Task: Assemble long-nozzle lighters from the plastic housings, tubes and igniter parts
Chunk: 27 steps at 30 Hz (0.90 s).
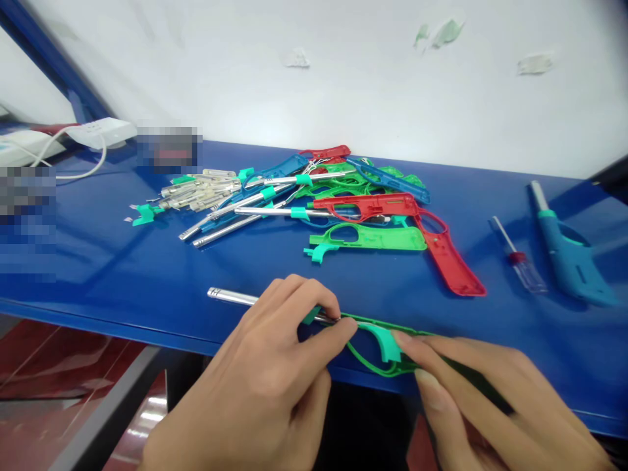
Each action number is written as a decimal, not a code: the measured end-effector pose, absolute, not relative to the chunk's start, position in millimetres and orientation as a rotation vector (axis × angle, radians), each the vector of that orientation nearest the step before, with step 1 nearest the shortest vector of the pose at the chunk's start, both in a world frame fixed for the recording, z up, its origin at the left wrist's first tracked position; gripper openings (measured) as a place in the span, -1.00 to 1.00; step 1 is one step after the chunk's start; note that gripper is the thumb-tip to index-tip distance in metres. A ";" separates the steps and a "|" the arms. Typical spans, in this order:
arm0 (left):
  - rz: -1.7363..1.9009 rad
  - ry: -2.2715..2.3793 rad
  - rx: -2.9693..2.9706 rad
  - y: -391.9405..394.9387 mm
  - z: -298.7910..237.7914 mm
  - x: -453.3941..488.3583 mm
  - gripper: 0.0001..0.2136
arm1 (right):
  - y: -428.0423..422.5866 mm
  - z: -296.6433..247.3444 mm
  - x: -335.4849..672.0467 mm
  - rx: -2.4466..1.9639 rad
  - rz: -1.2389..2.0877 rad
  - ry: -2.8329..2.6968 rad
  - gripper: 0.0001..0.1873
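At the table's front edge lies a green lighter shell half, with a teal trigger set at its finger loop. A silver metal lighter tube extends leftward from it. My left hand is closed over the tube, thumb and forefinger pinched where it meets the shell. My right hand grips the shell's handle end, a fingertip against the trigger; that end is largely hidden by the fingers. Just beyond lie another green shell half and a small loose teal trigger.
Red shell halves, blue shell halves, several metal tubes and clear fuel tanks are heaped mid-table. Rightward lie a screwdriver and an assembled blue lighter. A white power strip stands left, before the white wall.
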<state>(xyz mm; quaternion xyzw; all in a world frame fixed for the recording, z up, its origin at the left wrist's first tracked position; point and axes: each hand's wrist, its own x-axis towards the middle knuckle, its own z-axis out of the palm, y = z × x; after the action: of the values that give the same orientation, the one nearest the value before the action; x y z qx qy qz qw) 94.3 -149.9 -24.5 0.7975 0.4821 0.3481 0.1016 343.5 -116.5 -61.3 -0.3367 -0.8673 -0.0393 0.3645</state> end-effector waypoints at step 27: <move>1.095 1.587 2.275 -150.8 -28.4 98.4 -0.58 | -117.7 -69.1 339.2 -0.899 -0.092 -2.149 -0.62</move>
<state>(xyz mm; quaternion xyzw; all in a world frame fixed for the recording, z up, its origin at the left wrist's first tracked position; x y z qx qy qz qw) 98.4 -150.8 -28.4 0.7604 0.5305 0.3661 0.0794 339.2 -117.7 -69.1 -0.3545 -0.8472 -0.0365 0.3940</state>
